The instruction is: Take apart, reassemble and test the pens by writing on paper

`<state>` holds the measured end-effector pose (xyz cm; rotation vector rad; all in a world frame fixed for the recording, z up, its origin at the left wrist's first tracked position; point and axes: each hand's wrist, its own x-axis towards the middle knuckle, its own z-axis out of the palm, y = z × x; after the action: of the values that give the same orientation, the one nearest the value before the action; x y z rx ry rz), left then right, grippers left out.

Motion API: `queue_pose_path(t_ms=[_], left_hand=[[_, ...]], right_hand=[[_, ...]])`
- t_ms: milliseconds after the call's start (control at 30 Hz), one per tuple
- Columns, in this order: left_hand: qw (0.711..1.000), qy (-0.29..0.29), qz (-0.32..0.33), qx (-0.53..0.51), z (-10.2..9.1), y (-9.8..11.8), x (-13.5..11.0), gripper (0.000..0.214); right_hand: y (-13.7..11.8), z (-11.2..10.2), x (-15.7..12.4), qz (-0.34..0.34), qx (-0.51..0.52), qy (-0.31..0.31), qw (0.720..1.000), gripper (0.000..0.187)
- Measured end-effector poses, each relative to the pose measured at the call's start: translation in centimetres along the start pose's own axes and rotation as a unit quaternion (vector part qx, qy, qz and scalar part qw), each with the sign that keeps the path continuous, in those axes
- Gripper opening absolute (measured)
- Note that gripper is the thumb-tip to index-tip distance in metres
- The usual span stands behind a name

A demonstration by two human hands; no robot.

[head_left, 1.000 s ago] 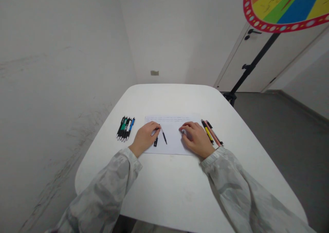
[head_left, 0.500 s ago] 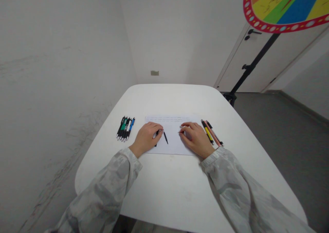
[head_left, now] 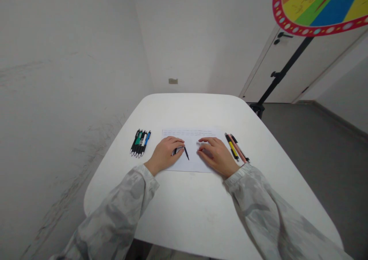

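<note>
Over the left part of a white sheet with lines of writing (head_left: 192, 164), my left hand (head_left: 166, 152) is closed. A slim black pen part (head_left: 186, 153) sticks out from its fingertips, pointing down and right. Another dark piece (head_left: 174, 151) shows between thumb and fingers, mostly hidden by the hand. My right hand (head_left: 218, 156) rests at the sheet's right side, with thumb and forefinger apart. By its fingertips is a small pale spot, too small to make out.
Several click pens (head_left: 140, 143) lie side by side at the left on the white table (head_left: 184, 202). Right of my right hand are a yellow pen (head_left: 232, 147), a pink pen (head_left: 238, 149) and a black-ended one. Beyond the table stands a colourful wheel (head_left: 319, 7) on a black stand.
My right thumb and forefinger have parted and shifted slightly left. My left fingertips, with the slim black part, have moved slightly right.
</note>
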<state>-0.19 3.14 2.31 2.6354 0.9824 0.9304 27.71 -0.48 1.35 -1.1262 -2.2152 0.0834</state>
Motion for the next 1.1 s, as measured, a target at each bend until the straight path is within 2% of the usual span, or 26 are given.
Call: queue_pose_path(t_ms=[567,700,933,1033,1100], left_hand=[[0.999,0.009,-0.034,0.002,-0.4,0.2,0.1,0.016],[0.998,0.019,-0.044,0.033,-0.7,-0.3,0.0,0.016],[0.988,0.047,-0.072,0.127,-1.0,-1.9,-0.5,0.021],[0.987,0.043,-0.076,0.135,-0.9,-2.1,-0.5,0.020],[0.988,0.037,-0.073,0.132,-0.9,-2.0,-0.5,0.020]], right_hand=[[-0.4,-0.3,0.0,0.009,0.011,0.002,1.000,0.017],[-0.1,-0.4,-0.3,0.009,0.012,0.024,1.000,0.025],[0.8,-1.3,-0.5,0.027,0.012,0.037,0.999,0.027],[0.2,-2.0,-0.3,-0.003,0.023,0.034,0.999,0.026],[-0.6,-2.2,-0.2,-0.046,0.031,0.008,0.998,0.026]])
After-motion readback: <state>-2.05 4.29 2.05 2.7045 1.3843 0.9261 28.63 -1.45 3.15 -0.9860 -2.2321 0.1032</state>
